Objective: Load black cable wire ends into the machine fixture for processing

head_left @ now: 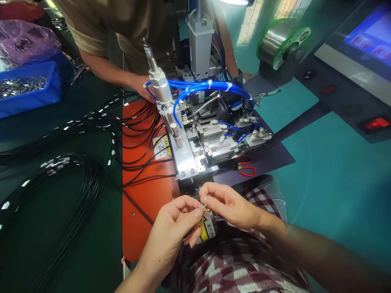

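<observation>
Yellow and red, the thin short strands (206, 210) were between the person's two hands, low in front of the silver metal machine (186, 156); the left hand (179, 221) gripped them between thumb and fingertips, its other fingers curled; the right hand (230, 204) was pinched closed at their upper end, though its exact hold was too small to tell. Just below the fingertips was a yellow-and-white printed label (208, 228).

Blue plastic tubes (210, 86) arched over the machine; red looped handles (247, 171) lay beside it, on the right. Black slender cables (143, 165) crossed the orange flat board (137, 236) left of the machine; a co-worker's hand (146, 88) was at their upper ends, partly hidden by the machine. Farther left stood a blue plastic bin (30, 95) of small metallic pieces; at upper right was a green-rimmed reel of silver wire (276, 42), near a lit screen (371, 36).
</observation>
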The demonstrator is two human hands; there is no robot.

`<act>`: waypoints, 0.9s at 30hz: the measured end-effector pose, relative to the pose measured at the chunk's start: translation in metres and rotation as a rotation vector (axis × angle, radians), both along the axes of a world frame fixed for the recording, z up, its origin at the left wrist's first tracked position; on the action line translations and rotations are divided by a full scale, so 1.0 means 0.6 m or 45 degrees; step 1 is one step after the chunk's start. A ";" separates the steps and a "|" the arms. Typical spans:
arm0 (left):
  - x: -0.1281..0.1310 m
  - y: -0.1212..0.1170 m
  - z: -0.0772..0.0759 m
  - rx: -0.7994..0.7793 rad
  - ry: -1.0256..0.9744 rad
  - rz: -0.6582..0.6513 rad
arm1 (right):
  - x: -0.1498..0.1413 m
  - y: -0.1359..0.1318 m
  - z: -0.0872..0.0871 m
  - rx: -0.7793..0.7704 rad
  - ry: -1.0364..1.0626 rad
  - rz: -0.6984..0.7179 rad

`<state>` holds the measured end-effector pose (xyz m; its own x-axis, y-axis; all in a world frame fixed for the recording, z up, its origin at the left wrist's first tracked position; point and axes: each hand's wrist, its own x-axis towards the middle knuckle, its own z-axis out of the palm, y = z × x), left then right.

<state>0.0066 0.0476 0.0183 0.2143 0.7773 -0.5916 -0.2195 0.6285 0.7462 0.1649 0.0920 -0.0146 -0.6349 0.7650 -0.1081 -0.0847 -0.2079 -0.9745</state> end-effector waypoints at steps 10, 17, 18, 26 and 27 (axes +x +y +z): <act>-0.004 0.000 -0.005 -0.011 -0.016 -0.073 | 0.026 0.019 0.002 0.017 -0.057 0.281; -0.001 0.002 -0.001 0.001 -0.046 0.054 | 0.015 0.000 -0.002 -0.082 0.009 -0.001; -0.001 0.002 -0.002 -0.001 -0.046 0.056 | 0.015 -0.003 -0.005 -0.118 0.029 -0.018; -0.003 0.000 -0.005 -0.008 -0.085 0.038 | 0.018 -0.009 -0.013 -0.166 0.058 -0.072; -0.003 -0.001 -0.005 -0.007 -0.088 0.033 | 0.016 -0.008 -0.012 -0.156 0.056 -0.078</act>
<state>0.0046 0.0471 0.0150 0.2351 0.7796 -0.5805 -0.2866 0.6263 0.7250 0.1745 0.0870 -0.0219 -0.5935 0.7853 -0.1759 -0.1432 -0.3182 -0.9372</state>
